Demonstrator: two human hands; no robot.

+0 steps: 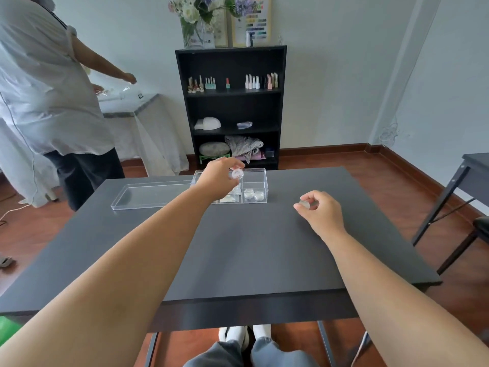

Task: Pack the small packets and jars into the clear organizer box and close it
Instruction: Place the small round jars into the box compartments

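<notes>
A clear rectangular plastic organizer box stands open at the far side of the dark grey table, two small round clear jars in its front right compartment. Its clear flat lid lies just left. The left hand pinches a small round jar above the box; the right hand pinches another small jar well to the right.
</notes>
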